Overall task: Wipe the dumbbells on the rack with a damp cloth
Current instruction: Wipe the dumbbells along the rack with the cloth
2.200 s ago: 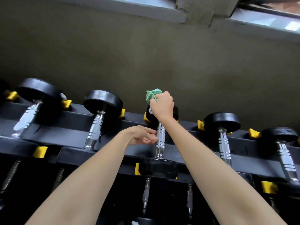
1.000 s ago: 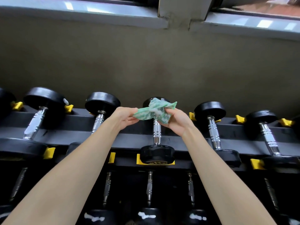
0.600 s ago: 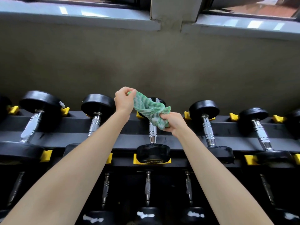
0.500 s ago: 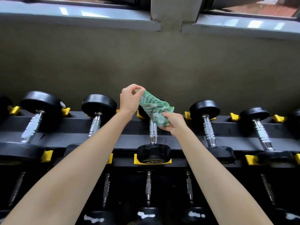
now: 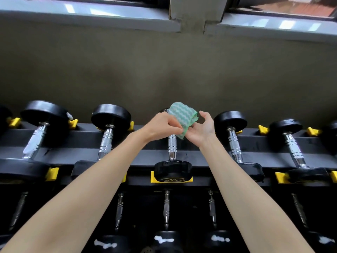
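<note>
- Two hands: left hand point(image 5: 164, 125), right hand point(image 5: 200, 128).
- One green cloth point(image 5: 183, 114).
- Seven dumbbells point(image 5: 172, 145) on the top shelf, the outermost two cut by the frame edges.
- At least five dumbbell handles point(image 5: 166, 207) on the lower shelf, count uncertain behind the arms.
- One rack point(image 5: 73, 154).

Left hand point(image 5: 164, 125) pinches a folded green-and-white cloth point(image 5: 182, 114) above the rear rail of the rack point(image 5: 264, 141), over the far head of the middle dumbbell point(image 5: 172, 145). Right hand point(image 5: 201, 129) lies open, palm turned inward, fingertips touching the cloth's lower edge. Further dumbbells sit on yellow cradles point(image 5: 52, 173) along both rails.
</note>
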A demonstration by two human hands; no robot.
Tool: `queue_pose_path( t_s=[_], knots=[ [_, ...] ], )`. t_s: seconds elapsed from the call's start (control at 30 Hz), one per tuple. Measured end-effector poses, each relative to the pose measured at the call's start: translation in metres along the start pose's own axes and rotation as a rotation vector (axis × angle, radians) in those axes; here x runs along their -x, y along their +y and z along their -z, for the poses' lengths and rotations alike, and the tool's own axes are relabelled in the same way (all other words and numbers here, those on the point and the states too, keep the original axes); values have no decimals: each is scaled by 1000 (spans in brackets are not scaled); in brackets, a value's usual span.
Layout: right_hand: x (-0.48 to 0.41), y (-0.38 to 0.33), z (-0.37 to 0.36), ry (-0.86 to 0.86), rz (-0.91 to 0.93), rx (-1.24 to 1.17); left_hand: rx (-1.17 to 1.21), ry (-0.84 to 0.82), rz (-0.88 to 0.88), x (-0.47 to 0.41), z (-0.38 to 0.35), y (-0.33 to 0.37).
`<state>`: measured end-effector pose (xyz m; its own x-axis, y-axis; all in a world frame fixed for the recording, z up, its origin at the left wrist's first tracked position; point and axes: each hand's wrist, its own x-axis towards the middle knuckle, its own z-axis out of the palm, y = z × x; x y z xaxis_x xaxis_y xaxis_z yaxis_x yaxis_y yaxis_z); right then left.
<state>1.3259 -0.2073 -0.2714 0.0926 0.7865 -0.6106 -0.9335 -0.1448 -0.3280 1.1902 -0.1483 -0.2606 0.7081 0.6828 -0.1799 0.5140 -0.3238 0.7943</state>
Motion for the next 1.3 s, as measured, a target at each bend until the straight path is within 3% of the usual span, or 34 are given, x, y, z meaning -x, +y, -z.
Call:
queue_pose_path(
  t_s=[0.17,0.27,0.4,0.53,0.63,0.73,0.83,1.1,1.3],
  knots=[
    [-1,0,9,23,54,194,59,-155,20,4,4,2],
    [-3,-5,16,48,174,358,319,47,125,4,9,-6],
    [-11,3,20,49,497,883,398,384,449,2,7,-37],
    [-35,23,21,-10,828,1481,402,407,640,8,-8,-63],
    [-52,37,29,-165,1012,1811,412,409,695,10,-17,-80],
    [-64,40,38,-253,881,2035,393,380,713,13,-23,-87],
    [-63,38,38,-235,703,1943,408,355,730,11,-26,-89],
    [-26,33,37,-428,115,1868,499,351,769,14,-29,-83],
    [-7,29,41,-398,21,1687,516,325,813,22,-30,-75]
  ],
)
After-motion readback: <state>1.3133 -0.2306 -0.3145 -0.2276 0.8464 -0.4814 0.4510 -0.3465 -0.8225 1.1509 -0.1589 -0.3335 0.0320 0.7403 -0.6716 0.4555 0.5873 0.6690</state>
